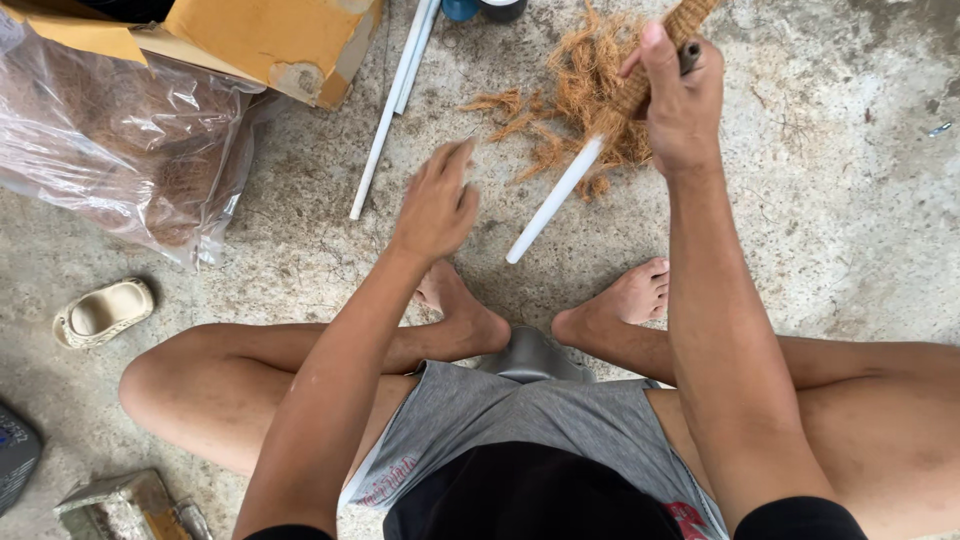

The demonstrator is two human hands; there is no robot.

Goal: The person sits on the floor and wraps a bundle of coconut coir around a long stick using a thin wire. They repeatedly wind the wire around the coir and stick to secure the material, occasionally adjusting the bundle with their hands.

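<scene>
My right hand (683,100) grips a white plastic pipe (553,201) partly wrapped in brown coconut fibre; the wrapped end (660,50) rises toward the top edge and the bare end points down at the floor. My left hand (437,200) hovers to the left of the pipe with loosely curled fingers, holding nothing I can see. A loose heap of coconut fibre (565,90) lies on the concrete behind the pipe. I sit with bare legs and feet (620,300) spread on the floor.
A clear plastic bag of fibre (120,140) and a cardboard box (270,40) sit at the upper left. Two more white pipes (385,115) lie on the floor. A beige sandal (103,312) rests at the left.
</scene>
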